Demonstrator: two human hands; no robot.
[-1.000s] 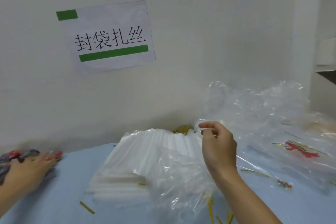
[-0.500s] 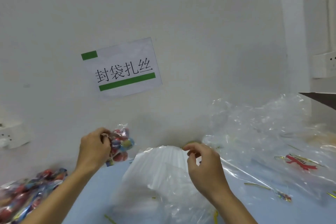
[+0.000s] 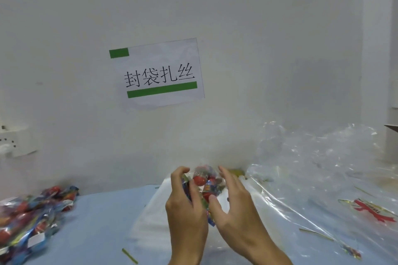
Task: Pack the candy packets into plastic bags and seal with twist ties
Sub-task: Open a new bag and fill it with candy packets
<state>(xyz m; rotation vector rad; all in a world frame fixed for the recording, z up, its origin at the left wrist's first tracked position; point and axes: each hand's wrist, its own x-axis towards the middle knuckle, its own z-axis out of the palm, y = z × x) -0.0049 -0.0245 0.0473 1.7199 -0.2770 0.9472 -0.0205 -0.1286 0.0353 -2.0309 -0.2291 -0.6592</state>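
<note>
My left hand (image 3: 185,204) grips a bunch of colourful candy packets (image 3: 204,180) above the stack of white plastic bags (image 3: 150,221). Close beside the packets on their right is my right hand (image 3: 232,202), fingers spread and thumb near them; a thin clear bag seems to lie between them, but blur hides any hold. A heap of more candy packets (image 3: 28,215) lies at the left on the pale blue table (image 3: 97,221). A green twist tie (image 3: 129,255) lies in front of the stack.
A large crumpled clear plastic sheet (image 3: 312,168) covers the right side, with a red-printed packet (image 3: 372,211) and loose twist ties (image 3: 314,233) under it. A white wall with a paper sign (image 3: 159,73) rises right behind the table. A wall socket (image 3: 15,142) sits at the left.
My left hand has carried the candy packets from the left to the middle, meeting my right hand above the bag stack. The view has tilted up slightly.
</note>
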